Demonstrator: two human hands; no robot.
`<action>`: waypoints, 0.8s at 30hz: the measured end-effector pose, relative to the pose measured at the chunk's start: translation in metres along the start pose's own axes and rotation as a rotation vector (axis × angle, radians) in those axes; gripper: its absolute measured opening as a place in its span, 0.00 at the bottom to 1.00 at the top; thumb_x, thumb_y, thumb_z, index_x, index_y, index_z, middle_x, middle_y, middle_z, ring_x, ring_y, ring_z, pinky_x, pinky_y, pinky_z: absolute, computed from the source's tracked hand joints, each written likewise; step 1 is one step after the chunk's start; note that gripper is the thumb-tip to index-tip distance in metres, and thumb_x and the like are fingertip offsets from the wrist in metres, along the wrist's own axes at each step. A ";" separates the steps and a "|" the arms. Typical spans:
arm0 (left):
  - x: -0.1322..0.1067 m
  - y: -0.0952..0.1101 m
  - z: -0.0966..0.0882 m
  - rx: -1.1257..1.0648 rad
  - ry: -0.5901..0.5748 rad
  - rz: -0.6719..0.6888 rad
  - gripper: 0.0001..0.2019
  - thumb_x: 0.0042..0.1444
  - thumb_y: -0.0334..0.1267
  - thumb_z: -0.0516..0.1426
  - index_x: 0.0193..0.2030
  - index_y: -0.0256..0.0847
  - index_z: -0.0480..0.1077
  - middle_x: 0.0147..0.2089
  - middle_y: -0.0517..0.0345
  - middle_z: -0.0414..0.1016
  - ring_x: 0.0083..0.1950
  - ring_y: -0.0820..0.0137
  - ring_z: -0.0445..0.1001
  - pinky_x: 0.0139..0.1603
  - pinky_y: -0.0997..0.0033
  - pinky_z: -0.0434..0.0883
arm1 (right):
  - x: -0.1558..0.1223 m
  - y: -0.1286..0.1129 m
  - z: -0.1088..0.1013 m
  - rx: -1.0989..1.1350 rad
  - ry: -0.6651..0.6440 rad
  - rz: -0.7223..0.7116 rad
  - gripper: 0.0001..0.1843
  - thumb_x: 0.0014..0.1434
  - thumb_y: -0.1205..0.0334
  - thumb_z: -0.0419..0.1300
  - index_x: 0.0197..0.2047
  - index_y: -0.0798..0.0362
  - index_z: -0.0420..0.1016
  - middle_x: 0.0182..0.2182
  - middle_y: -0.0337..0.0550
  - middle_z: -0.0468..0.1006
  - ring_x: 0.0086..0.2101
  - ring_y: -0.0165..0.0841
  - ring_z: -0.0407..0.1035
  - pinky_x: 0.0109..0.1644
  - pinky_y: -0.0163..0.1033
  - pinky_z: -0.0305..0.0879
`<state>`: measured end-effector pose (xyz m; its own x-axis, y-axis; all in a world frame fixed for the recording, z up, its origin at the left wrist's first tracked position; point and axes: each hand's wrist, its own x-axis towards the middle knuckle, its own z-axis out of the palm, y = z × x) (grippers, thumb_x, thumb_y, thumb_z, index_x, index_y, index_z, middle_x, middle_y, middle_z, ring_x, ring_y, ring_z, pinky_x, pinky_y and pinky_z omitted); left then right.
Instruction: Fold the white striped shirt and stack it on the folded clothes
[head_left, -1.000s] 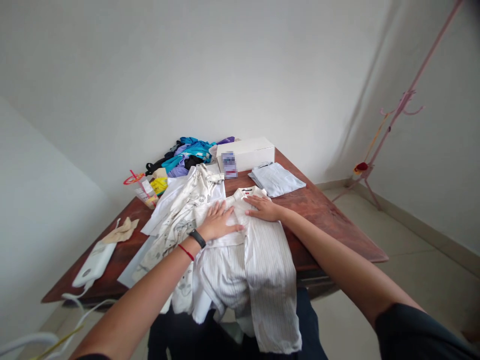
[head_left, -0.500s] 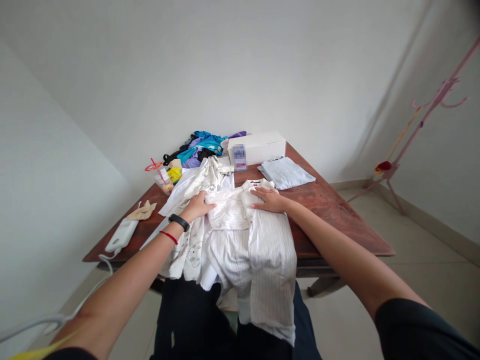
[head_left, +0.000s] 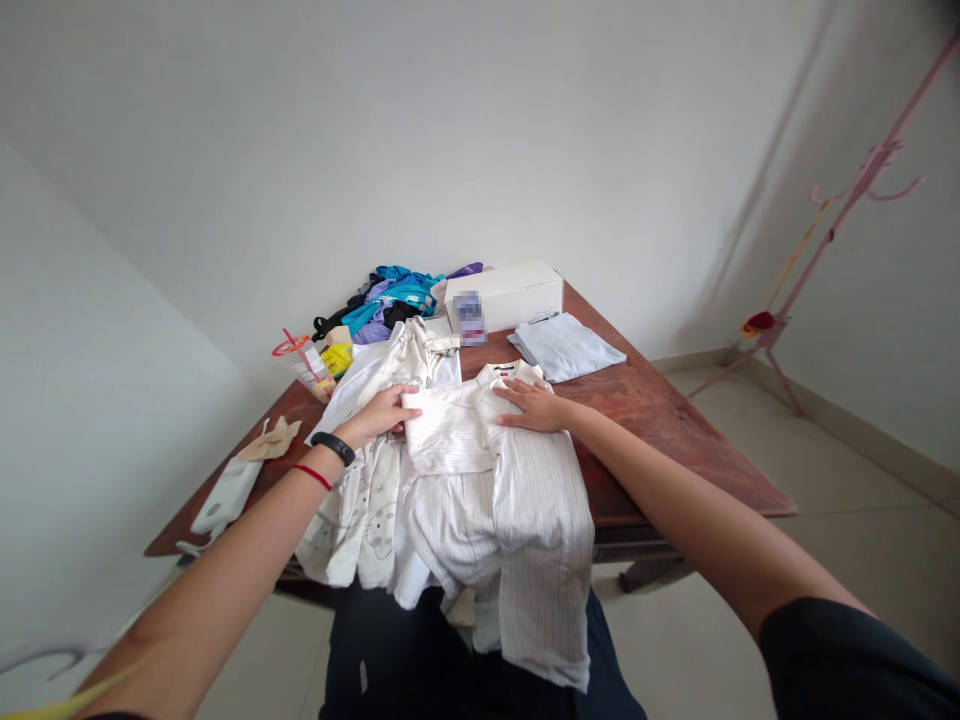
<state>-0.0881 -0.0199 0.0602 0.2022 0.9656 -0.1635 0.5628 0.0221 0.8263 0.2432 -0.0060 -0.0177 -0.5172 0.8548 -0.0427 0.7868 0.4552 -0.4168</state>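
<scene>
A white pinstriped shirt [head_left: 517, 510] lies on the brown table [head_left: 660, 420], its lower part hanging over the near edge. My left hand [head_left: 379, 413] grips the folded left side of the shirt, fingers closed on the fabric. My right hand [head_left: 529, 405] lies flat and open on the shirt just below its collar. Under and left of the shirt is a cream patterned garment [head_left: 375, 480].
At the back of the table stand a white box [head_left: 506, 295], a folded pale blue garment [head_left: 566, 347], a heap of coloured clothes [head_left: 390, 300] and a plastic cup [head_left: 304, 362]. A white device [head_left: 225, 495] lies at the left edge. A pink coat stand [head_left: 840, 215] stands at the right.
My left hand has slid from the shirt's middle to its left side and closed on the fabric there. My right hand has stayed flat near the collar.
</scene>
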 end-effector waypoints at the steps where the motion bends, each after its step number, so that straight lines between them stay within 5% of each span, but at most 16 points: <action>1: -0.003 0.002 -0.001 -0.027 -0.039 -0.001 0.32 0.51 0.42 0.69 0.61 0.38 0.67 0.35 0.61 0.71 0.28 0.76 0.68 0.27 0.78 0.67 | 0.000 0.000 0.000 -0.003 0.002 -0.002 0.53 0.61 0.24 0.45 0.78 0.48 0.47 0.76 0.52 0.41 0.73 0.54 0.36 0.73 0.64 0.33; 7: -0.015 0.001 0.000 0.143 -0.334 -0.085 0.34 0.50 0.47 0.69 0.63 0.43 0.70 0.29 0.62 0.72 0.27 0.69 0.75 0.25 0.75 0.70 | 0.001 0.002 0.001 -0.009 0.018 -0.006 0.52 0.60 0.23 0.45 0.77 0.46 0.48 0.76 0.50 0.43 0.73 0.56 0.36 0.73 0.65 0.34; 11: -0.014 -0.002 0.006 0.187 -0.231 0.049 0.21 0.54 0.44 0.64 0.53 0.38 0.75 0.30 0.58 0.74 0.23 0.70 0.72 0.24 0.73 0.69 | 0.002 0.003 0.003 -0.010 0.014 0.003 0.53 0.60 0.22 0.44 0.77 0.45 0.47 0.76 0.49 0.43 0.73 0.55 0.37 0.73 0.65 0.32; 15: -0.017 0.017 0.017 0.135 -0.125 0.181 0.16 0.57 0.39 0.59 0.51 0.36 0.76 0.33 0.57 0.75 0.24 0.73 0.68 0.25 0.74 0.66 | 0.001 0.002 0.003 -0.003 0.021 0.012 0.53 0.59 0.22 0.45 0.77 0.45 0.47 0.76 0.49 0.42 0.73 0.55 0.36 0.73 0.65 0.32; 19: -0.015 0.050 0.049 0.148 -0.034 0.395 0.15 0.56 0.34 0.57 0.50 0.37 0.77 0.38 0.55 0.78 0.29 0.73 0.70 0.31 0.74 0.67 | 0.002 0.001 0.003 0.008 0.037 -0.001 0.54 0.59 0.23 0.48 0.78 0.47 0.46 0.76 0.50 0.42 0.73 0.54 0.37 0.74 0.63 0.33; 24: 0.001 0.079 0.114 0.167 -0.030 0.507 0.14 0.52 0.28 0.56 0.44 0.35 0.78 0.45 0.53 0.81 0.34 0.71 0.74 0.39 0.72 0.71 | 0.003 0.002 0.005 0.018 0.076 -0.036 0.48 0.61 0.34 0.56 0.76 0.50 0.52 0.74 0.55 0.52 0.72 0.53 0.44 0.73 0.61 0.36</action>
<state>0.0483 -0.0470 0.0642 0.5034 0.8366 0.2162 0.5083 -0.4890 0.7089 0.2419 -0.0034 -0.0229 -0.5174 0.8547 0.0408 0.7619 0.4819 -0.4328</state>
